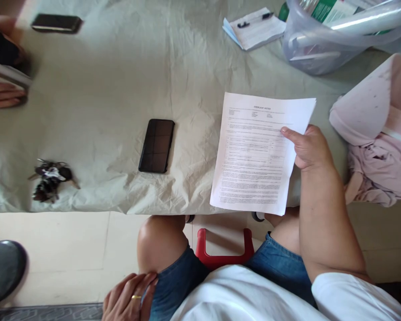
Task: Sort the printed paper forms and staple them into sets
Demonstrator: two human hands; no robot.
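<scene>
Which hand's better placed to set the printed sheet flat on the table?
Right. The right hand already pinches the printed sheet at its edge, over the table. The left hand rests on the left knee, below the table edge.

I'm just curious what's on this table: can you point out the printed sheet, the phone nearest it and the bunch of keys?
printed sheet [254, 156], head view, middle of page
phone [157, 146], head view, screen centre
bunch of keys [50, 179], head view, middle of bunch

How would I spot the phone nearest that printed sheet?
Start at the pale cloth-covered table. Left of the printed sheet held in the right hand lies a black phone, face up near the table's front edge. Another phone lies at the far corner.
</scene>
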